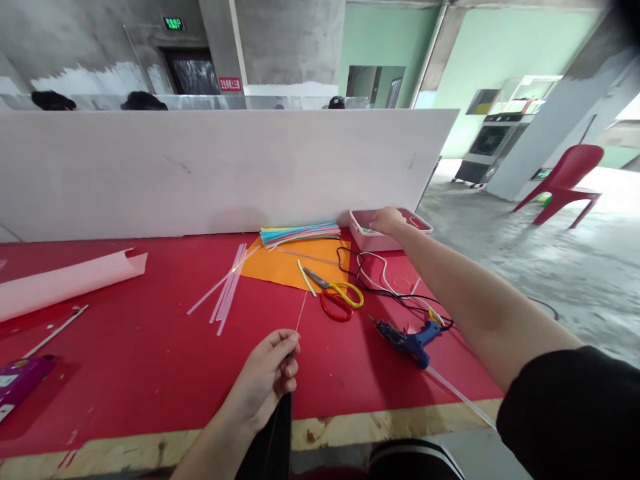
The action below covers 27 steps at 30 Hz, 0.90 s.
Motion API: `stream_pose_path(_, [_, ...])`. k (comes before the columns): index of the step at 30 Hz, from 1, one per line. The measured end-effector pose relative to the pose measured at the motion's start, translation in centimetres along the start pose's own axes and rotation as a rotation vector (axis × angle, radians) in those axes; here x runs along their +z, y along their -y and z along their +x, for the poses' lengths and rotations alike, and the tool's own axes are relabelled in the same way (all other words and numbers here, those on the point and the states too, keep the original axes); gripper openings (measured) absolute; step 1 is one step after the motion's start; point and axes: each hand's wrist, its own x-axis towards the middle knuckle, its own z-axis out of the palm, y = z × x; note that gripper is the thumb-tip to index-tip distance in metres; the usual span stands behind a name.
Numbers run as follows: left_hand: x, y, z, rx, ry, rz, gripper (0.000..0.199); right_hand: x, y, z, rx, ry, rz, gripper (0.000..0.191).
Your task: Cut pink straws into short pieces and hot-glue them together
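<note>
Though thin, straight strand (301, 311) (left hand (270, 375))

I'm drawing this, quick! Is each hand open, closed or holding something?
Left hand: closed, pinching a thin strand.
Right hand: in the pink basket, grip hidden, so can't tell.

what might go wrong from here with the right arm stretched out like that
Pulling the right hand back from the basket might snag the cords near the forearm and drag the glue gun. The black sleeve could also bump the glue stick, which juts past the edge of the table.
</note>
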Motion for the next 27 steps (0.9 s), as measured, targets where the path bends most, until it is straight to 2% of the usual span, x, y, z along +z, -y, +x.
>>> stream_pose_path(4, [-0.8,0.4,0.4,-0.013,-0.009,0.002,0.035,1.7,1.4,-3.3,0.003,0.047,0.058,0.035])
stream_pose_path(7, [-1.5,0.7,0.7,-0.026,0.002,-0.001,0.028,2.0,2.5,-7.3,-0.055,0.078,0.123,0.03])
stream_pose_path(10, [-2.1,1.0,0.8,-0.04,0.031,-0.013,0.025,1.3,3.1,-12.2,-0.118,0.13,0.207,0.027])
stream_pose_path(12, [-2.3,1.2,0.8,-0.041,0.062,-0.029,0.024,0.6,3.1,-15.4,-0.156,0.15,0.28,0.034])
stream_pose_path(15, [-2.3,1.2,1.1,-0.004,0.102,-0.089,0.024,-0.4,2.9,-19.1,-0.187,0.156,0.406,0.031])
stream_pose_path(20, [-1.8,1.1,1.7,-0.005,0.165,-0.205,0.021,-1.2,3.1,-22.3,-0.177,0.134,0.558,0.026])
stream_pose_path(23, [-1.6,1.5,1.8,-0.036,0.212,-0.235,0.027,-2.1,2.8,-23.5,-0.173,0.136,0.553,0.023])
stream_pose_path(25, [-1.6,1.9,1.8,-0.049,0.234,-0.242,0.035,-2.9,1.4,-24.2,-0.179,0.128,0.466,0.02])
stream_pose_path(27, [-1.8,2.3,1.7,-0.058,0.237,-0.244,0.04,-3.6,-1.2,-24.7,-0.172,0.161,0.355,0.019])
